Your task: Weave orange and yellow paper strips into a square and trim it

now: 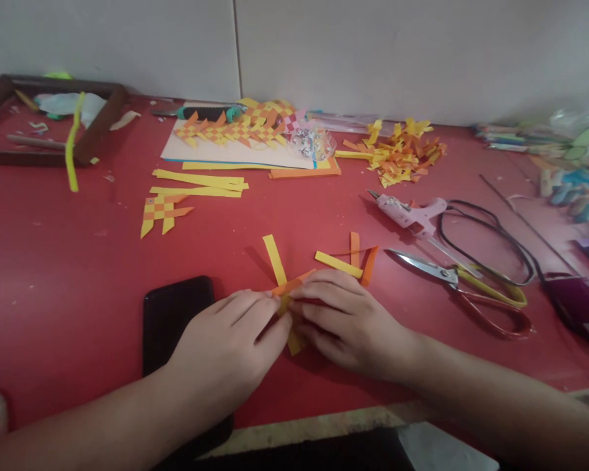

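Near the table's front edge, my left hand (235, 333) and my right hand (346, 320) meet over yellow and orange paper strips (273, 258). Fingers of both hands are closed on the strips where they cross, and the crossing itself is mostly hidden. Loose ends of yellow and orange paper stick out above my right hand, and a yellow end points down between the hands. A black phone (177, 307) lies partly under my left hand and forearm. To the upper left rests a woven paper fish (161, 209) in yellow and orange, below some flat yellow strips (201, 180).
Scissors (451, 278) with red and yellow handles lie right of my right hand, beside a pink glue gun (412, 216) with a black cord. Further back are a pile of paper scraps (402, 157), several woven fish (230, 131) on paper sheets, and a brown tray (112, 108).
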Demonstrator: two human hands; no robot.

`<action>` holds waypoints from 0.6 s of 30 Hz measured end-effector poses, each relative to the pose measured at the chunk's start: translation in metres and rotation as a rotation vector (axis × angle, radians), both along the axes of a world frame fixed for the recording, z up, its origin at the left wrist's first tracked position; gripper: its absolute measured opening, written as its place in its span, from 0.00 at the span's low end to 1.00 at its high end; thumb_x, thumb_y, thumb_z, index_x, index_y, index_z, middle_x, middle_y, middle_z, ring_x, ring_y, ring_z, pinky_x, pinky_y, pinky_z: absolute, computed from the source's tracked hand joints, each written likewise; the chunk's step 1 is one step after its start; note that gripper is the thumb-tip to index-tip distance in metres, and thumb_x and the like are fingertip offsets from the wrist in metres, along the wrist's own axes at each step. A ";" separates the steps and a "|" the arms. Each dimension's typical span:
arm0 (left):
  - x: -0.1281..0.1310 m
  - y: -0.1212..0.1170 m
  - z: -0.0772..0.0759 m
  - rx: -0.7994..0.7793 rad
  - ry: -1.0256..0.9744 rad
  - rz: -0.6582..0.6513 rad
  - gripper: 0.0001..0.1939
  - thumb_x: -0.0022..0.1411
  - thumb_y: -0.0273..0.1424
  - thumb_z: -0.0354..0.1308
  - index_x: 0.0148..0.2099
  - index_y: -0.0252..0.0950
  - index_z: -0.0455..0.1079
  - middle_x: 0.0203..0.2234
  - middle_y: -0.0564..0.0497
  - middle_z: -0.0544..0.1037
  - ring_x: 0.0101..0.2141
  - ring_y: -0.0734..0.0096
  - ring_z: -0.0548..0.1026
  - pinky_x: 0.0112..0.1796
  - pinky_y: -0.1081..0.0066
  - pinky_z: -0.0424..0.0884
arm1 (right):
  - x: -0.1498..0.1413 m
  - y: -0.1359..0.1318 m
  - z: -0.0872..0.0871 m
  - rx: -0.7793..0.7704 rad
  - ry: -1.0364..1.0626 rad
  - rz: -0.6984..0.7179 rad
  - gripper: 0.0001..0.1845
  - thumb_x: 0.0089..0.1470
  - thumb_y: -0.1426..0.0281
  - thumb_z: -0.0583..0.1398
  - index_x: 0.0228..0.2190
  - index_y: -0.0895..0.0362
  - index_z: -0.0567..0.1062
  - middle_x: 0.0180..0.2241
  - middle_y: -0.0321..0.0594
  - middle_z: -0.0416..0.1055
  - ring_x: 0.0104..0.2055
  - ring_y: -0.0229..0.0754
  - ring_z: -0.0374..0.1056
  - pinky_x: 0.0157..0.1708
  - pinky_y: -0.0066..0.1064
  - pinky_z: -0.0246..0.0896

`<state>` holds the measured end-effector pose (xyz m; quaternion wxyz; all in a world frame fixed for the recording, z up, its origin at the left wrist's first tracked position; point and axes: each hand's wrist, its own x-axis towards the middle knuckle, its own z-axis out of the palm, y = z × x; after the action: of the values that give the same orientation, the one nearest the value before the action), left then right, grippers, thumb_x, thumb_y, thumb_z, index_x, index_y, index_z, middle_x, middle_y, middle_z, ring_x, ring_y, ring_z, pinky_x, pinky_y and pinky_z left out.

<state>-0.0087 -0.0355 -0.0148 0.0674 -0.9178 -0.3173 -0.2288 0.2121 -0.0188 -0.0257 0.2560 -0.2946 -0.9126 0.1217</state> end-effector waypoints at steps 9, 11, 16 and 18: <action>0.000 0.000 -0.002 -0.033 -0.007 -0.023 0.13 0.66 0.20 0.49 0.41 0.30 0.77 0.38 0.43 0.82 0.34 0.59 0.78 0.36 0.61 0.79 | -0.001 0.007 0.009 -0.084 0.109 -0.053 0.10 0.58 0.73 0.59 0.42 0.57 0.76 0.41 0.44 0.77 0.44 0.44 0.71 0.48 0.42 0.69; 0.000 0.001 -0.002 -0.032 -0.019 -0.025 0.14 0.66 0.19 0.49 0.40 0.30 0.77 0.37 0.44 0.82 0.33 0.59 0.78 0.35 0.61 0.79 | -0.001 0.012 0.010 -0.113 0.121 -0.149 0.11 0.58 0.73 0.59 0.44 0.56 0.75 0.40 0.44 0.78 0.43 0.44 0.72 0.46 0.41 0.69; 0.000 0.002 -0.003 -0.032 -0.032 -0.039 0.13 0.65 0.19 0.49 0.39 0.29 0.76 0.37 0.43 0.82 0.33 0.58 0.79 0.33 0.60 0.79 | -0.010 0.027 0.013 -0.352 0.082 -0.300 0.17 0.56 0.73 0.60 0.49 0.55 0.71 0.42 0.43 0.78 0.47 0.46 0.73 0.47 0.41 0.69; -0.001 0.002 -0.003 -0.046 -0.023 -0.043 0.13 0.65 0.20 0.48 0.40 0.29 0.76 0.36 0.43 0.82 0.33 0.57 0.79 0.33 0.60 0.80 | -0.017 0.033 0.017 -0.485 0.077 -0.301 0.20 0.55 0.73 0.61 0.51 0.55 0.69 0.41 0.41 0.78 0.46 0.45 0.73 0.48 0.40 0.68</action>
<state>-0.0095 -0.0334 -0.0181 0.0374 -0.9231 -0.3033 -0.2335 0.1949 0.0146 -0.0092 0.2278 -0.4745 -0.7924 0.3083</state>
